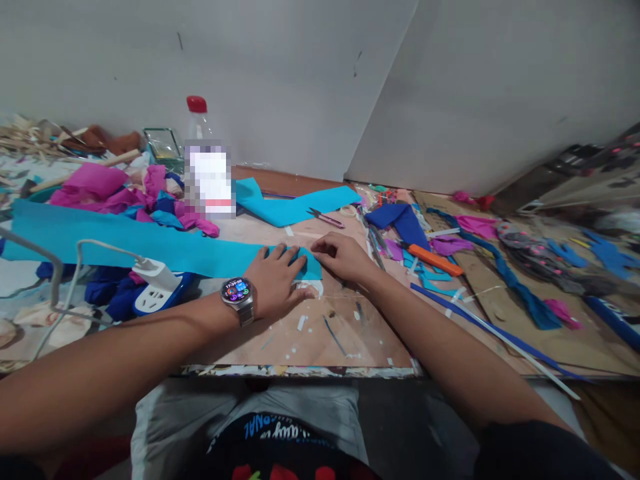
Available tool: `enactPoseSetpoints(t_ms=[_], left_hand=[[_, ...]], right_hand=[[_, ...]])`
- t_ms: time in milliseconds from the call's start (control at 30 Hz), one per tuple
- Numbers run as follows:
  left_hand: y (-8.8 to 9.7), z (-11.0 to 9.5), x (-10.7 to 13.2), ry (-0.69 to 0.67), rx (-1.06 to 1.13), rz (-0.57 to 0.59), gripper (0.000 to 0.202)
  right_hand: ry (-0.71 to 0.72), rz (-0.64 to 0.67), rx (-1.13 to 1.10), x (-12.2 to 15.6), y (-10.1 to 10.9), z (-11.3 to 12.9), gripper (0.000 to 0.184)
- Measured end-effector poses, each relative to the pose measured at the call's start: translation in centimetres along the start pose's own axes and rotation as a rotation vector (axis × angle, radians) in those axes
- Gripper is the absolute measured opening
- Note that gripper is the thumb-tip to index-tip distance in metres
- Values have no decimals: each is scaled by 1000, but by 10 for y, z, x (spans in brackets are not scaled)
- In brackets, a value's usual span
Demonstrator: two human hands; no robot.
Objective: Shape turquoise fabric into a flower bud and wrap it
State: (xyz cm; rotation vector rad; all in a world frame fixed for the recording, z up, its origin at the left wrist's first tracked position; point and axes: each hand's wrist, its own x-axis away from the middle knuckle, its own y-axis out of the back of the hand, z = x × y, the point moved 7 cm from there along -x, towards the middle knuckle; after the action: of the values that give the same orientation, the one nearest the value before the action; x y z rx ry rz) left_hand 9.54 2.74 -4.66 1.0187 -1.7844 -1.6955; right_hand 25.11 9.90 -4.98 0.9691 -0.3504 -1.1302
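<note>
A long turquoise felt strip lies across the worktable from the far left to the middle. My left hand, with a wristwatch on the wrist, lies flat with its fingers spread on the strip's right end. My right hand sits just right of that end, fingers curled and pinching at the strip's tip; what the fingertips grip is partly hidden. A second turquoise piece lies farther back.
A red-capped plastic bottle, pink and blue felt scraps, small scissors, an orange utility knife, a white charger in a power strip with cable, and cardboard strewn with scraps on the right.
</note>
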Motion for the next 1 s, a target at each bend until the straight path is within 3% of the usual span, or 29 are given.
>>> enactPoseSetpoints(t_ms=[533,700,1000], left_hand=[[0,0,0,-1,4,0,75],[0,0,0,6,7,-7,75],[-2,1,0,9,0,-5,78]], right_hand=[[-23,21,-78,-2,-1,-3,17],[-19,49,-103,-2,-1,-7,33],[-29,26,-103,-2,-1,-7,19]])
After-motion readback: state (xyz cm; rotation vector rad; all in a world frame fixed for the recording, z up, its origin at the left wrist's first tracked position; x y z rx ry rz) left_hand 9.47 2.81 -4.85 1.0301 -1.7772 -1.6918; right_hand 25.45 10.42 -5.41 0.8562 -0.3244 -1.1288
